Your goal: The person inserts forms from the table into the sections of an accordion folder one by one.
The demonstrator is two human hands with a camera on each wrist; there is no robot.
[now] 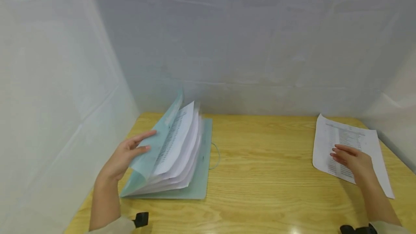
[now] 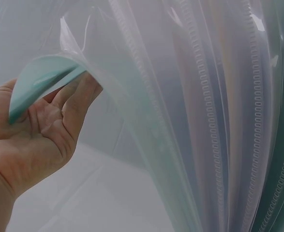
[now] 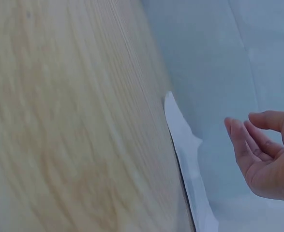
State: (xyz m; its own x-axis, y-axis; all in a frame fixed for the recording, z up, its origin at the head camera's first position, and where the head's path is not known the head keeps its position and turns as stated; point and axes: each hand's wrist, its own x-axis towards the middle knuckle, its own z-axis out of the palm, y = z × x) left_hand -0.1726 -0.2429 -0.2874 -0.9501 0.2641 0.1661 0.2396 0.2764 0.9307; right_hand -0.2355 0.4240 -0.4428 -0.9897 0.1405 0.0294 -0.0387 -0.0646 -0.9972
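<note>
On the left of the table lies a light-green clear-pocket folder (image 1: pixel 208 154), its front cover lifted and its pockets of printed sheets (image 1: pixel 177 147) fanned apart. My left hand (image 1: pixel 121 158) grips the cover's outer edge between thumb and fingers. In the left wrist view the bent cover corner (image 2: pixel 37 79) sits within the left hand (image 2: pixel 45 118), beside the clear ridged pockets (image 2: pixel 209 116). Over at the right, a loose printed sheet (image 1: pixel 370 145) rests on the table with its edges curling. My right hand (image 1: pixel 357 163) hovers above that sheet, fingers loosely bent and holding nothing.
A thin elastic loop (image 1: pixel 219 154) sticks out from the folder's right side. The wooden table (image 1: pixel 260 161) runs between folder and sheet. White sheeting (image 1: pixel 247 46) hangs behind the table and along both sides.
</note>
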